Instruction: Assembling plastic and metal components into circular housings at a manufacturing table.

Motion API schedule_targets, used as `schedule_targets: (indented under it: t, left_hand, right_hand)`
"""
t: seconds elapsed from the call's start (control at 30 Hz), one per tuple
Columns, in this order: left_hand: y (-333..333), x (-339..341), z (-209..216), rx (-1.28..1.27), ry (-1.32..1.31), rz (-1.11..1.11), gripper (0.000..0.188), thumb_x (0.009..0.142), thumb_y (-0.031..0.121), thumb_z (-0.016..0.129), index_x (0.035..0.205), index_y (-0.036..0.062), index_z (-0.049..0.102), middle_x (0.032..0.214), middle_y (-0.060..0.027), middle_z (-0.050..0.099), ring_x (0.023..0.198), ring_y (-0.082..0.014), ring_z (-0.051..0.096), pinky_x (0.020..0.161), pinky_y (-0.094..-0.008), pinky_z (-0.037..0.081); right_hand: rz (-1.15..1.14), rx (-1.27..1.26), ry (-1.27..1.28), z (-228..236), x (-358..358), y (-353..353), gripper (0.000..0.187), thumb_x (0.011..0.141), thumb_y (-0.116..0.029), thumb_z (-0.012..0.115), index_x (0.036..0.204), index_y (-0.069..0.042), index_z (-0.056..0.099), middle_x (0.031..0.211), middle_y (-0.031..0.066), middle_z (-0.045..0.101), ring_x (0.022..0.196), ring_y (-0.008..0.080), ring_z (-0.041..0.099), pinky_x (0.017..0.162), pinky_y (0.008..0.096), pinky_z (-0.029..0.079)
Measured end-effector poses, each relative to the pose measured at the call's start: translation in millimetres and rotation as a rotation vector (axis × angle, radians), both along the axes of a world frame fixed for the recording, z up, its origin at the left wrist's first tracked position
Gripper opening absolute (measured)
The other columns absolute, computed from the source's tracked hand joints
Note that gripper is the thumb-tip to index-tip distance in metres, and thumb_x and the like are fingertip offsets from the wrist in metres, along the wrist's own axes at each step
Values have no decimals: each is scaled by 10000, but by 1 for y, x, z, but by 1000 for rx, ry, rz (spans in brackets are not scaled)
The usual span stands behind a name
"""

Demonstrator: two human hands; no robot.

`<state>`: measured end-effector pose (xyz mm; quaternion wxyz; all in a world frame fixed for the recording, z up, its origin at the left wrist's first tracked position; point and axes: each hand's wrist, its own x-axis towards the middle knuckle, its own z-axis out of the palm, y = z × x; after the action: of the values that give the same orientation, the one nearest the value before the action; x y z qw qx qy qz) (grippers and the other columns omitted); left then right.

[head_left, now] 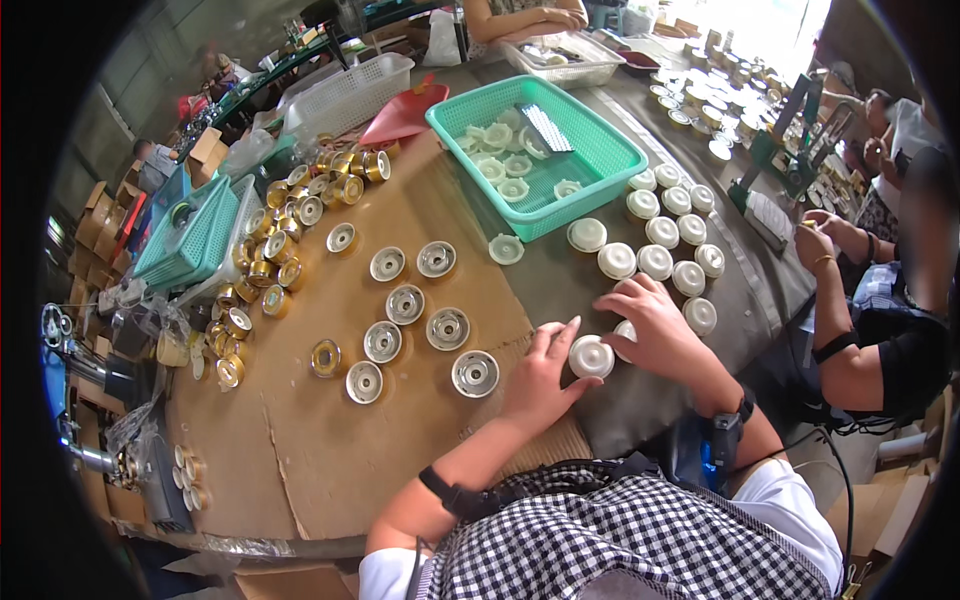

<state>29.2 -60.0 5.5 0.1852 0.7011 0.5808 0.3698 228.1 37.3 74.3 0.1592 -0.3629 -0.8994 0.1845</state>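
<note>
Curving around the near white-topped piece [591, 357], the left hand [540, 380] is half open, its thumb by the low edge and its fingers by the far side. I cannot tell how hard it holds. The right hand [655, 325] bends over a second white-topped piece [625, 343] and hides most of it, so I cannot tell if it has a grip. A good way would be to keep fingers low on the sides, push softly, and check that each top sits flat.

Past the right hand, more white-topped pieces [655, 262] stand close together on the gray tabletop [563, 288]. Up ahead are a loose white cap [505, 249] and a green basket [540, 222] of caps. Leftward, silver cups [475, 374] sit apart on brown cardboard [230, 430], near a gold heap [280, 246].
</note>
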Motion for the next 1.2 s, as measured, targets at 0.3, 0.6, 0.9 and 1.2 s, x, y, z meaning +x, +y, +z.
schedule_targets:
  t: [0.3,0.6,0.9,1.2]
  left_hand:
    - [2,-110,26,209,-6,398,235,917,117,733,1138,39,709,1150,-86,679,980,-216,676,807,-326,536]
    - [-66,-176,-8,344,6,782,236,924,23,661,1156,-11,686,1186,-130,659,1104,-280,638,944,-394,519]
    - [-77,-98,27,268,-24,497,336,904,112,726,1221,7,686,1228,-144,662,1178,-322,606,1020,-430,487]
    - [-62,-88,-18,163,113,276,392,789,108,781,1176,61,740,1337,-110,666,1210,-362,605,1035,-446,501]
  right_hand:
    - [39,444,-205,-103,-154,108,609,811,-82,699,1399,-46,544,1327,163,575,1274,344,549,1041,466,487]
    - [28,122,-174,-71,-139,85,479,825,-7,675,1300,-44,629,1223,158,671,1153,327,651,887,402,572]
    - [187,-951,310,-50,-128,-11,251,946,-69,651,1174,22,702,908,77,733,793,124,661,742,297,550]
    - [-62,-476,231,-57,-125,-37,398,803,-78,757,1191,-55,675,1180,201,594,1020,397,652,901,448,559]
